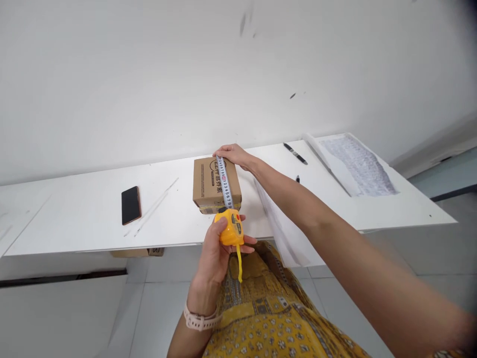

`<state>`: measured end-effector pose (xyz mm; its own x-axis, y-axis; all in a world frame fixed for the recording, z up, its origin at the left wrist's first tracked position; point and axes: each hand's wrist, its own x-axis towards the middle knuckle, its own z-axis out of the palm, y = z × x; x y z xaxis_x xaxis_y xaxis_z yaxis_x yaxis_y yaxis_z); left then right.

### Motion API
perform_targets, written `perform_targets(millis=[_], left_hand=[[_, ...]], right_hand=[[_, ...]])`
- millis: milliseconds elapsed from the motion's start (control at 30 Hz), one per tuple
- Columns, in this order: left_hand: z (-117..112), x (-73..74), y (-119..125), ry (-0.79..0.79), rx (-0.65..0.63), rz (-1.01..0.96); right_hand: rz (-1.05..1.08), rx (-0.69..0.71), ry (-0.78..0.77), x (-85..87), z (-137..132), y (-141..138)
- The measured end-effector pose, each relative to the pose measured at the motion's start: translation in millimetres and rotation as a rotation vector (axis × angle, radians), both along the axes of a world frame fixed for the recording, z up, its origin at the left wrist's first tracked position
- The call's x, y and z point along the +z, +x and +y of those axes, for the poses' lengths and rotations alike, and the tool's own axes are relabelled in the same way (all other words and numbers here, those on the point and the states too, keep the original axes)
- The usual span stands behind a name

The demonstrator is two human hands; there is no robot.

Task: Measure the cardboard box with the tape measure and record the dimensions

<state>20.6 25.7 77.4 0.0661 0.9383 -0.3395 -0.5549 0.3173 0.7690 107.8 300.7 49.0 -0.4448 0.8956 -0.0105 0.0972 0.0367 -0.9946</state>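
A brown cardboard box (204, 180) with dark printing sits on the white table near its front edge. My left hand (218, 243) grips a yellow tape measure (231, 227) just in front of the box, its yellow strap hanging down. From the case, the pulled-out blade (225, 181) runs across the box's top to the far edge. There my right hand (233, 153) pinches the blade's end against the box, fingers closed; the tip itself is hidden.
To the left lies a black phone (130, 205) on the white table (89, 219). At right are a black pen (295, 153), a notebook with a handwritten page (357, 166), and a loose paper sheet (279, 223) hanging over the front edge. A white wall (149, 89) rises behind.
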Motion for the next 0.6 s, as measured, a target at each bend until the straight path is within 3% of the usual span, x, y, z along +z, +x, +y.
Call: perform_targets(millis=[167,400,600], left_hand=[[-4.5,2.0,-7.5,-0.012,0.001,0.045],[-8.2,3.1,-18.9,-0.031,-0.010,0.063],[-8.1,0.3,-16.7,-0.026,-0.006,0.076]], right_hand=[[0.068,-0.044,0.022,-11.2,-3.7,-0.3],[0.043,-0.060,0.225,-10.3,-5.1,2.8],[-0.023,-0.066,0.253,-12.6,-0.2,1.3]])
